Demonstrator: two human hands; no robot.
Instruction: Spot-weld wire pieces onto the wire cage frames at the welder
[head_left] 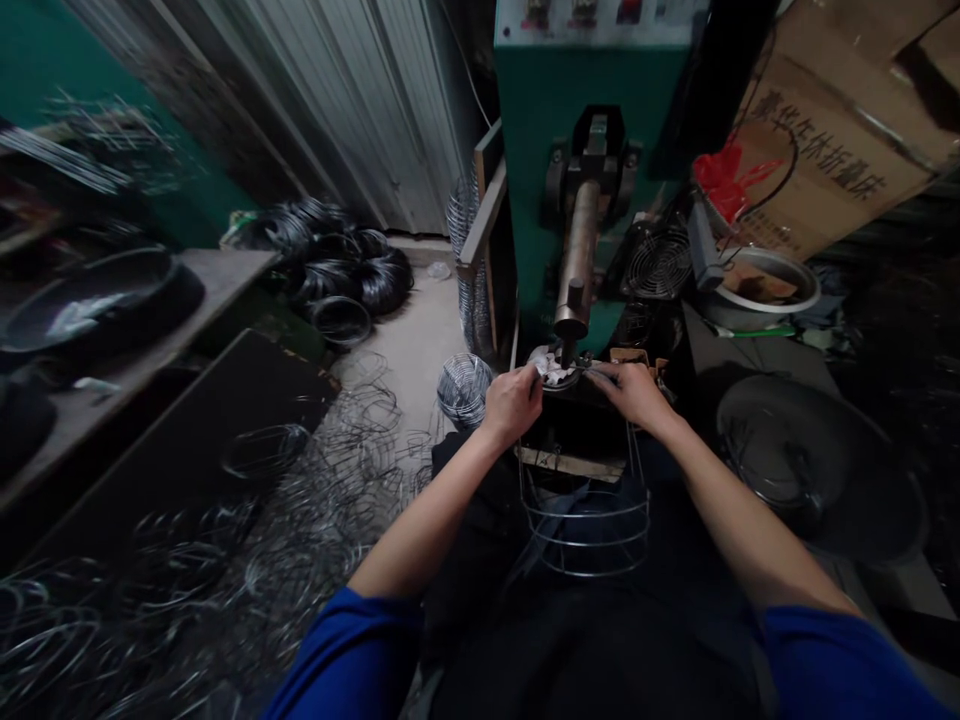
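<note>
A wire basket frame [586,541] of curved metal rods hangs below and between my hands, over my lap. My left hand [514,404] is closed on its upper left side, beside the machine's lower tip. On the right, my right hand [634,392] pinches the frame's upper right side, fingers pointing in toward the tip. The green machine [529,130] stands ahead, its metal cylinder arm [579,258] reaching down between both hands. Crumpled whitish material [551,367] lies under the tip. The exact contact points are dim.
Loose wire rings [337,470] cover the floor at left. Black wire coils [352,262] lie behind them, and a stack of wire pieces [463,388] stands beside my left hand. At right are a large round dish [862,480], a metal bowl [806,288] and a cardboard box [840,130].
</note>
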